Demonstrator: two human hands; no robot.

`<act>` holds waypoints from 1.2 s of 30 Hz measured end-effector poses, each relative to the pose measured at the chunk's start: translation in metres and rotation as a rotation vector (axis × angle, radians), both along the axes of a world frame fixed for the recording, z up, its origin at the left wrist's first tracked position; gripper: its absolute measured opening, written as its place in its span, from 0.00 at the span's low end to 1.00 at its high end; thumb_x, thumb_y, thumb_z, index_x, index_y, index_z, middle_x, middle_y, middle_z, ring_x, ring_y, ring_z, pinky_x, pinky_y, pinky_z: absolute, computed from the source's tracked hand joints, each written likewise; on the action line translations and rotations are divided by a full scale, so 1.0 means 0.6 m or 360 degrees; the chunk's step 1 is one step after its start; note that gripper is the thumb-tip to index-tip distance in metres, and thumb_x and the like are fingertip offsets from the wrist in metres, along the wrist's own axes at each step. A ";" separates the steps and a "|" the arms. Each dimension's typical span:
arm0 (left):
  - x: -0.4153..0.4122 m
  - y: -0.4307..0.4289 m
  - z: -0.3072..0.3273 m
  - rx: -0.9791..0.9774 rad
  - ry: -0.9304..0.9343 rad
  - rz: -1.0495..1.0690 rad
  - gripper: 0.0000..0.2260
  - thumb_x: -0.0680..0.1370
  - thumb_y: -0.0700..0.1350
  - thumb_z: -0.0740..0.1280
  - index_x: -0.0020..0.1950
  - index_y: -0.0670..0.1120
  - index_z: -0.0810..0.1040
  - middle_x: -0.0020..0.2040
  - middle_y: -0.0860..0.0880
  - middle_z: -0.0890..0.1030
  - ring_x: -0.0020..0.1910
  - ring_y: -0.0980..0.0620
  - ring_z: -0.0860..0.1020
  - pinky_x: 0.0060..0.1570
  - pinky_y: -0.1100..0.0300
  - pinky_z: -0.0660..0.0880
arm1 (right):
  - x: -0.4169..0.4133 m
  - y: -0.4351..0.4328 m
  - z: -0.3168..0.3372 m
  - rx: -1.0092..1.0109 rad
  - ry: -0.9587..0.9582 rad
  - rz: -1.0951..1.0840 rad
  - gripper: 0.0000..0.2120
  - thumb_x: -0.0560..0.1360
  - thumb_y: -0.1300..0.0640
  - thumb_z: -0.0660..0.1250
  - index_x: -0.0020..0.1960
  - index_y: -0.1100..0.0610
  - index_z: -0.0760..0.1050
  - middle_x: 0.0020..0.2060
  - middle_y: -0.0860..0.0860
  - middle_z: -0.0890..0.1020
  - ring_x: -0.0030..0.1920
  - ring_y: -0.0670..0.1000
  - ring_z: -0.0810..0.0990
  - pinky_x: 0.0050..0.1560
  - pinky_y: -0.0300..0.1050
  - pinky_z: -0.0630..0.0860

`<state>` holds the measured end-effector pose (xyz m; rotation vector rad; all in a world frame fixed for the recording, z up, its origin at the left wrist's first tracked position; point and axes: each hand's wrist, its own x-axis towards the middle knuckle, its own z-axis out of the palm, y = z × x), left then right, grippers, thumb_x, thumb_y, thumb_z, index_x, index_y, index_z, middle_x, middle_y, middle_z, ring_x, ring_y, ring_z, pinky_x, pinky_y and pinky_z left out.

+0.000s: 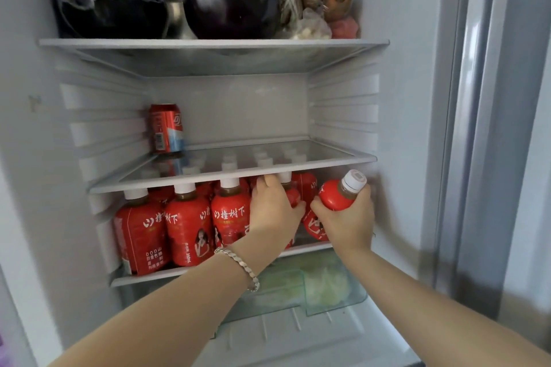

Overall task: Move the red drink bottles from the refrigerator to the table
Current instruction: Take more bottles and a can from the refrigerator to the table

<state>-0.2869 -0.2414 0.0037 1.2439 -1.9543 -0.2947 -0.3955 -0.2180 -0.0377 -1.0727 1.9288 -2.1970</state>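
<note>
Curling round the belly of a red plastic drink bottle with a white cap (335, 195), the fingers of my right hand (348, 223) grip it closed and firm. It is tilted, cap pointing up and to the right, lifted clear at the right end of the lower glass shelf (179, 272). My left hand (274, 211) lies over a second red white-capped bottle (293, 198) just beside it. The fingers are hooked over its shoulder and the thumb is round its right side, so I judge it held, though my hand hides most of it and I cannot tell whether it has left the shelf.

Outward from there, the remaining red bottles (185, 223) stand upright in packed rows along the left and middle of that shelf, caps close under the glass middle shelf (208, 180). A red drink can (165, 128) stands at that shelf's back left corner. Everything sits inside the white refrigerator (402, 98); the table is not in view.

I take this as the picking step, one bottle per hand. Next I must tip the left bottle forward so its cap clears the shelf above. Then I draw both out without knocking the neighbours and turn to find the table.
</note>
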 end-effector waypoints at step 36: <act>0.059 0.025 0.043 -0.0585 -0.0447 -0.0266 0.10 0.79 0.43 0.60 0.59 0.42 0.68 0.54 0.45 0.75 0.46 0.45 0.75 0.43 0.55 0.72 | -0.009 0.075 0.036 0.0585 0.0940 0.0091 0.35 0.62 0.49 0.76 0.65 0.48 0.66 0.56 0.49 0.70 0.57 0.54 0.75 0.45 0.44 0.69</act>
